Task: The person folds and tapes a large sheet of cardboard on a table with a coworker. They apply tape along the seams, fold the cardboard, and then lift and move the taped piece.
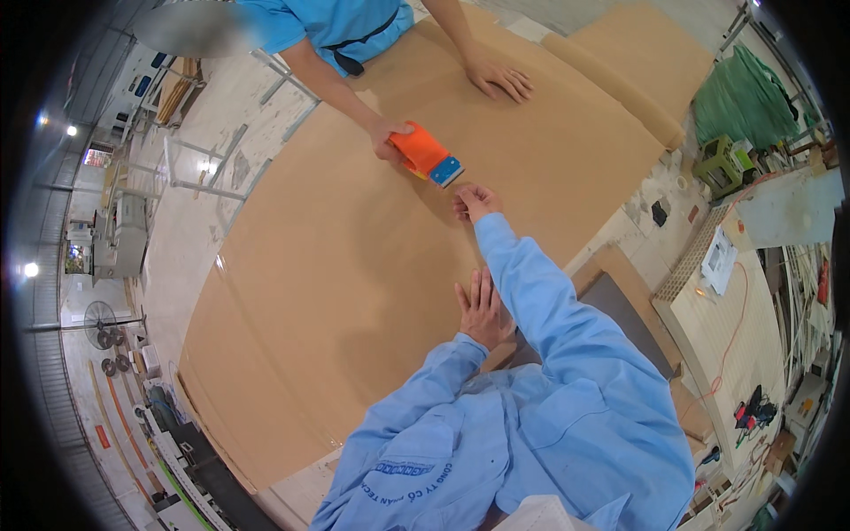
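Observation:
A large sheet of brown kraft paper (292,354) lies spread before me. My left hand (482,311) rests flat on it near my body, fingers stretched out and holding nothing. Farther out, my right hand (475,203) is closed in a pinch; whatever is between its fingertips is too small to make out. Just beyond those fingers is an orange and blue tape dispenser (427,152), gripped by a co-worker's hand (387,139) from the far side. The co-worker's other hand (500,81) lies flat on the paper.
A roll of brown paper (620,96) runs along the far right edge. To the right stand a pale workbench (722,341) with a red cord, a green machine (719,166) and a green covered heap (744,97). Metal frames (208,173) stand on the left floor.

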`<act>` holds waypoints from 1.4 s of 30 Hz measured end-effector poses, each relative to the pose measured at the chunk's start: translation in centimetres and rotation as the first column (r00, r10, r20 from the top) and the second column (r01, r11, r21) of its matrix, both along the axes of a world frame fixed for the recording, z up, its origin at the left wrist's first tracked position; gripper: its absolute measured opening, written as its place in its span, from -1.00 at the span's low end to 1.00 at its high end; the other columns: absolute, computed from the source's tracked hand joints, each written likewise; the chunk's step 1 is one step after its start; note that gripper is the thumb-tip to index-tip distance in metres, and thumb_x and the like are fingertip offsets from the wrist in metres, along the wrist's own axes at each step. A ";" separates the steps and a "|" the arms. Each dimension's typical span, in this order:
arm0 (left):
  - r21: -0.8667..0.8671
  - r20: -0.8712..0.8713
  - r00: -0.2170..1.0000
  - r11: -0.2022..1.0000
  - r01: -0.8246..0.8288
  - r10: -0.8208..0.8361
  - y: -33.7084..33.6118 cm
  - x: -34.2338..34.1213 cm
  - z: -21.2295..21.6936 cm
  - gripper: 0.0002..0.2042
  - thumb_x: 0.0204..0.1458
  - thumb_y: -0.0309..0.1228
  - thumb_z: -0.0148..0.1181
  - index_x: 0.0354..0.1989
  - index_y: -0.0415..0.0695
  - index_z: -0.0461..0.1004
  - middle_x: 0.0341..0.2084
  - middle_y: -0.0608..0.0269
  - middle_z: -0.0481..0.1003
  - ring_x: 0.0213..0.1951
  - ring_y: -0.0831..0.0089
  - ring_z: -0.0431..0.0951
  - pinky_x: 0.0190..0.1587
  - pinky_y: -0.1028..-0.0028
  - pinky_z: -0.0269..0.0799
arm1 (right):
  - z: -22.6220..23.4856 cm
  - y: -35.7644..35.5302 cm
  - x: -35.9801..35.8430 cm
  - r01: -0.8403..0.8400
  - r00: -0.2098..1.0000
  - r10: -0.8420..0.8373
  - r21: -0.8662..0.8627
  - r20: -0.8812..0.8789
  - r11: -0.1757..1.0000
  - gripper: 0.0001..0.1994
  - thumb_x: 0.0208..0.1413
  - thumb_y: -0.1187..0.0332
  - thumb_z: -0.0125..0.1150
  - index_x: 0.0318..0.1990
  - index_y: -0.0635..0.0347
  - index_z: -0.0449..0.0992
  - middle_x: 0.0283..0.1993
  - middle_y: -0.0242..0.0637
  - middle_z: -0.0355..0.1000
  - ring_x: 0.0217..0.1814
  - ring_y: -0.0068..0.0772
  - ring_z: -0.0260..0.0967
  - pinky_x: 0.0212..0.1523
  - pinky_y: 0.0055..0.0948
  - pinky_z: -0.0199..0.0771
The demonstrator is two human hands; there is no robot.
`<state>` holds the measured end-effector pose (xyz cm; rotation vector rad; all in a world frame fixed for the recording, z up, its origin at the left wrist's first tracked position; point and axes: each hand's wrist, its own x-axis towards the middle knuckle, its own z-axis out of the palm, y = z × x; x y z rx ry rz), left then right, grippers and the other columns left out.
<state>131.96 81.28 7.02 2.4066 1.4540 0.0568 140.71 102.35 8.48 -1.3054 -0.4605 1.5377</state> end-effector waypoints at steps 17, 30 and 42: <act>0.047 0.021 1.000 0.999 0.010 -0.011 -0.1 -0.6 1.0 -0.06 -0.19 -0.06 0.35 0.36 -0.26 0.07 0.45 -0.12 -0.20 0.47 -0.11 -0.32 0.35 -0.32 -0.50 | -3.4 3.2 0.2 0.068 0.973 -0.075 -0.037 -0.220 0.997 -0.76 0.25 0.47 0.06 0.05 0.19 0.40 -0.30 -0.19 0.52 -0.38 -0.36 0.52 -0.53 -0.41 0.54; 0.012 0.082 0.997 1.000 -0.012 0.011 -0.3 0.0 1.0 -0.03 -0.16 -0.16 0.33 0.42 -0.28 -0.06 0.46 -0.07 -0.22 0.47 -0.08 -0.31 0.33 -0.34 -0.50 | -4.2 1.5 1.9 0.240 0.930 -0.193 0.123 -0.312 0.963 -0.84 0.26 0.54 -0.01 -0.12 0.20 0.52 -0.34 -0.32 0.56 -0.41 -0.46 0.53 -0.52 -0.45 0.54; 0.011 0.036 0.999 1.000 -0.012 0.012 -0.1 0.2 1.2 0.03 -0.21 -0.14 0.40 0.43 -0.22 -0.09 0.46 -0.10 -0.21 0.47 -0.12 -0.30 0.36 -0.28 -0.51 | -3.3 -3.8 4.5 0.143 0.946 -0.194 0.204 0.260 0.969 -0.93 0.19 0.48 0.10 -0.33 0.21 0.49 -0.46 -0.37 0.45 -0.50 -0.56 0.41 -0.55 -0.47 0.46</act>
